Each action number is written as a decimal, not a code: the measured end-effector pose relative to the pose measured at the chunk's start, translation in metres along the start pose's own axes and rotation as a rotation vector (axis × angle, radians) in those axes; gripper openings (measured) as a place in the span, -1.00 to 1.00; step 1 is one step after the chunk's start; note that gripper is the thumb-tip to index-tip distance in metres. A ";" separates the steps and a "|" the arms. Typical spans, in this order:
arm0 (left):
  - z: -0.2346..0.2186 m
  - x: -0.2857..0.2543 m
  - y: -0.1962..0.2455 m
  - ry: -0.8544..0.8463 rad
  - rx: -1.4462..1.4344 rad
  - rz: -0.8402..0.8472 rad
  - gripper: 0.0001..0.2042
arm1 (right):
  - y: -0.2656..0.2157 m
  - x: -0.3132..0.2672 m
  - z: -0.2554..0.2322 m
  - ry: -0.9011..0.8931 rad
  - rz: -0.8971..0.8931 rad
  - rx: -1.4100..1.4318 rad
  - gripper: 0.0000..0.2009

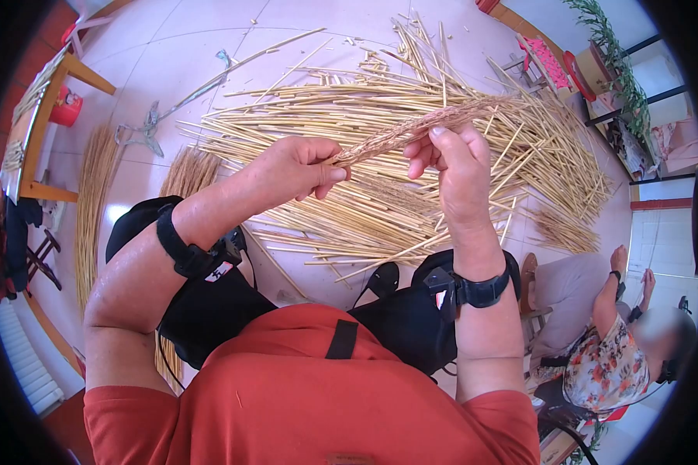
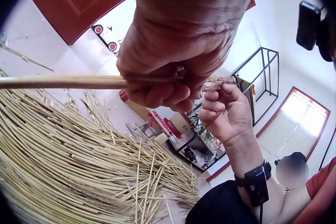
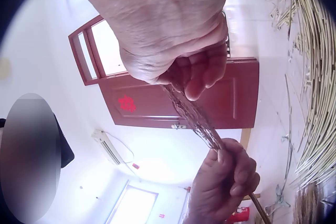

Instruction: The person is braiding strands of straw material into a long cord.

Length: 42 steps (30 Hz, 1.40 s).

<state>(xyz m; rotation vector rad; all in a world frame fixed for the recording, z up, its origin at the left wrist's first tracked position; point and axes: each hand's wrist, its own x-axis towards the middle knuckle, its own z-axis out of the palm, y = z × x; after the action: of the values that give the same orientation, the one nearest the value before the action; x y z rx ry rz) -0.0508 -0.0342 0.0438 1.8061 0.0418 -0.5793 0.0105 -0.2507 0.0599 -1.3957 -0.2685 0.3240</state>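
Note:
A reddish-brown sorghum seed head (image 1: 392, 134) stretches between the two hands above the floor. My left hand (image 1: 296, 168) grips its lower end, with the thumb pressed over it. In the left wrist view the pale stalk (image 2: 58, 81) sticks out straight from this fist. Farther along the head, my right hand (image 1: 461, 167) pinches the branches between thumb and curled fingers. The right wrist view shows the thin branches (image 3: 191, 116) running taut from the right fingers down to the left hand (image 3: 226, 176). Part of the head inside the right hand is hidden.
A broad pile of cut stalks (image 1: 310, 120) covers the floor ahead. Bundles with brushy heads (image 1: 190, 172) lie at the left, near a wooden bench (image 1: 35, 147) and a red bucket (image 1: 66, 106). Another person (image 1: 609, 349) sits at the right.

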 end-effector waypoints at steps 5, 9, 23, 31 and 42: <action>-0.001 -0.001 0.002 -0.034 -0.052 0.013 -0.83 | 0.002 -0.001 0.000 -0.055 -0.053 -0.003 -0.84; -0.001 0.000 0.000 -0.030 -0.086 0.022 -0.83 | 0.001 -0.001 0.004 -0.063 -0.094 -0.040 -0.82; -0.002 -0.003 -0.004 -0.200 -0.178 0.018 -0.78 | 0.007 -0.002 0.003 -0.091 -0.126 -0.029 -0.84; -0.001 -0.003 -0.006 -0.259 -0.196 0.010 -0.76 | 0.009 -0.005 0.003 -0.100 -0.133 -0.018 -0.84; 0.005 -0.004 -0.001 -0.237 -0.099 0.005 -0.76 | 0.012 -0.008 0.004 -0.036 -0.146 0.002 -0.87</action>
<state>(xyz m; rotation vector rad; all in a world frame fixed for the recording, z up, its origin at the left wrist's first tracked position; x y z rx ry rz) -0.0564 -0.0375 0.0431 1.6319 -0.0935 -0.7708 0.0008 -0.2484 0.0491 -1.3605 -0.3978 0.2289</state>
